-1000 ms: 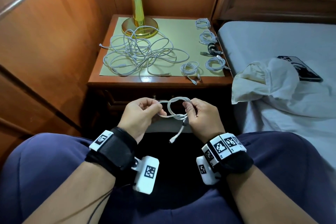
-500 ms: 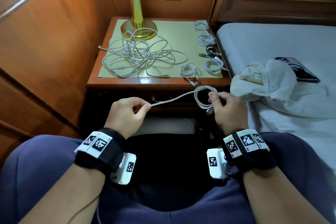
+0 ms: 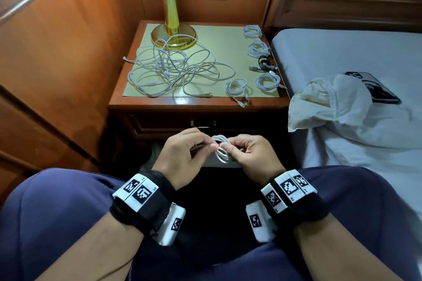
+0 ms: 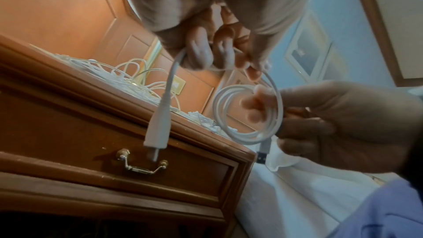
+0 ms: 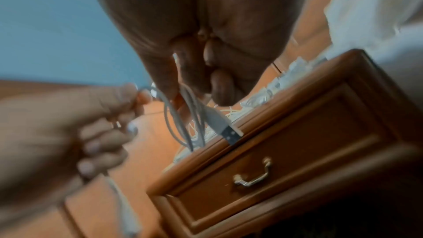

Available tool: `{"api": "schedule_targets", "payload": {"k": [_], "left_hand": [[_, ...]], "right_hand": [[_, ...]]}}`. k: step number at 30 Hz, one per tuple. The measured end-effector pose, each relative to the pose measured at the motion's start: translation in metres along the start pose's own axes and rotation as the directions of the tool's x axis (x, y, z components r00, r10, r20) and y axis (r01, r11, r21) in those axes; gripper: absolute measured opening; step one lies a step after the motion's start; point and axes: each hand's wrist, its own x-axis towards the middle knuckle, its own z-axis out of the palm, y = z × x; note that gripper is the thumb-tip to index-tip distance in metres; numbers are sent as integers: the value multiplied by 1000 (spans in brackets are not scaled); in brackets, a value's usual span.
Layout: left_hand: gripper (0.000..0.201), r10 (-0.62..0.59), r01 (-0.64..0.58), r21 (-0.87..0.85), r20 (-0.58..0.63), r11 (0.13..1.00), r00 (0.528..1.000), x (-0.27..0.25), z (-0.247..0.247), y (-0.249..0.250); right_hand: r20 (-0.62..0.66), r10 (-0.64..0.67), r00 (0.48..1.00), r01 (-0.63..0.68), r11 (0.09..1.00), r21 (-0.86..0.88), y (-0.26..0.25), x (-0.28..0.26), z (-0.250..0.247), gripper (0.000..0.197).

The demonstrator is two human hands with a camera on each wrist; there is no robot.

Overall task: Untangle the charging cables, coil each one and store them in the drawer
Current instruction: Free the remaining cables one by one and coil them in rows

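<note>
Both hands meet above the lap, in front of the closed drawer [image 4: 160, 166]; the right hand [image 3: 253, 155] has its grip pinched on a small white coiled cable [image 4: 247, 113], thumb and fingers through the loops, its USB plug [image 4: 262, 153] hanging below; the left hand [image 3: 182, 155] pinches the same cable's free end, whose slim connector [image 4: 158, 133] dangles down. On the desk [image 3: 196, 102] lies a loose tangle of white cables [image 3: 173, 68] beside a brass lamp base [image 3: 173, 34]; five finished coils [image 3: 258, 52] lie near its right edge.
</note>
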Motion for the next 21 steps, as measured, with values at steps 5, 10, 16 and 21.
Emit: {"api": "schedule_targets", "payload": {"k": [5,10,16,21], "left_hand": [[4,-72,74,12,-126,997,989,3,-5,-5],[4,-50,56,32,-170,998,984,3,-3,-5],[3,-77,90,84,-144,992,986,1,0,-12],[7,-209,224,107,-141,969,968,-2,6,-17]], "right_hand": [[138,145,980,-187,909,372,-5,1,4,34],[216,195,957,-277,836,473,-12,-2,6,34],[282,219,934,-330,831,447,-11,-1,8,37],[256,232,938,-325,843,428,-15,-3,4,38]]}}
